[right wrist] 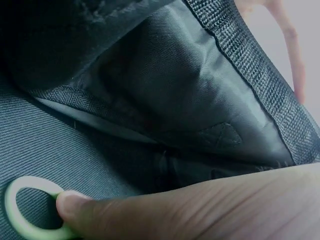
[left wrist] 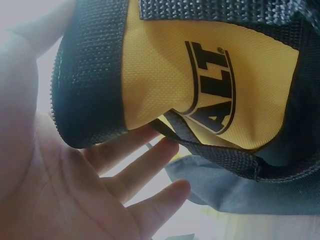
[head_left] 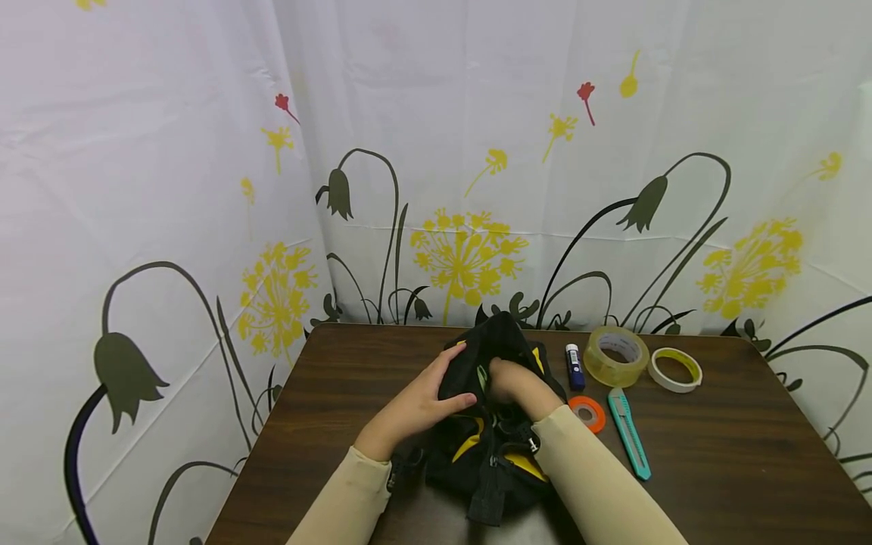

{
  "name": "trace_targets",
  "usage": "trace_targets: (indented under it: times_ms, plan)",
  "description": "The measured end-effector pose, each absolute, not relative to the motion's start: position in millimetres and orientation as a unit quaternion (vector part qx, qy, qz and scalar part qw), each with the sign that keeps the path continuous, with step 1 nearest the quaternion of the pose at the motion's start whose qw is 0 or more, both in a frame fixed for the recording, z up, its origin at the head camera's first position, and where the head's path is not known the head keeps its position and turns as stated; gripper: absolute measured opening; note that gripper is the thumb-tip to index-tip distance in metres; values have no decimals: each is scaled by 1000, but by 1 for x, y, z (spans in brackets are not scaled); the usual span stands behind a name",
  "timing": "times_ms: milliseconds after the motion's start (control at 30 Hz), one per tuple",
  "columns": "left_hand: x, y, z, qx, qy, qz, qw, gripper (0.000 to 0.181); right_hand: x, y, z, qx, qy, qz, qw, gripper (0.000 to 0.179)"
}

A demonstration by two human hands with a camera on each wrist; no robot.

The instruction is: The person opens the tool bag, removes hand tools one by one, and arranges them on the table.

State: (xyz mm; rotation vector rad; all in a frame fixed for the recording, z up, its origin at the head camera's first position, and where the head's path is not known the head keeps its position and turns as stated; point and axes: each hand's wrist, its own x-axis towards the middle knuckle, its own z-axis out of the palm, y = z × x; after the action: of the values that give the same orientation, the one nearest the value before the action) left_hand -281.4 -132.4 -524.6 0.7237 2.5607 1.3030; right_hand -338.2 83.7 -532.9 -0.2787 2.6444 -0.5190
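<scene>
A black and yellow fabric tool bag point(head_left: 490, 484) stands on the table with its zipped mouth spread. My left hand point(head_left: 425, 397) holds the bag's left side, thumb near the opening and fingers around the outside; the left wrist view shows the yellow panel point(left wrist: 210, 80) with black lettering beside the fingers. Down in the bag's mouth is my right hand point(head_left: 521, 386), its fingers mostly hidden by the fabric. In the right wrist view its thumb presses the edge of a pale green ring-shaped handle point(right wrist: 32, 182) against the dark lining. The remainder of that item is hidden.
Right of the bag lie a blue glue stick point(head_left: 574, 367), an orange tape roll point(head_left: 595, 409), a teal box cutter point(head_left: 630, 435), a wide clear tape roll point(head_left: 602, 367) and a narrow white tape roll point(head_left: 671, 382). A flower-printed curtain point(head_left: 436, 151) hangs behind the brown table point(head_left: 742, 454).
</scene>
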Motion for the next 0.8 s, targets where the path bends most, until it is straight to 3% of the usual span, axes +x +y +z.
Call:
trace_targets:
  times_ms: [100,267,367,533,667,800]
  plan:
    - [-281,-133,-524,243,861,437,89,91,-338,84,-534,-115,950,-201,207,15]
    - [-279,-132,-523,243,862,435,90,91,-338,85,-539,-113,949,-233,180,13]
    - [-278,-132,-521,243,862,436,91,92,-339,86,-539,-108,949,-248,161,19]
    - [-276,-131,-518,242,860,437,98,92,-334,88,-524,-99,933,-315,144,44]
    - [-276,-131,-516,240,861,438,100,92,-326,91,-507,-80,904,-385,167,53]
    - [-275,-131,-517,240,860,439,99,93,-317,94,-494,-60,880,-432,190,51]
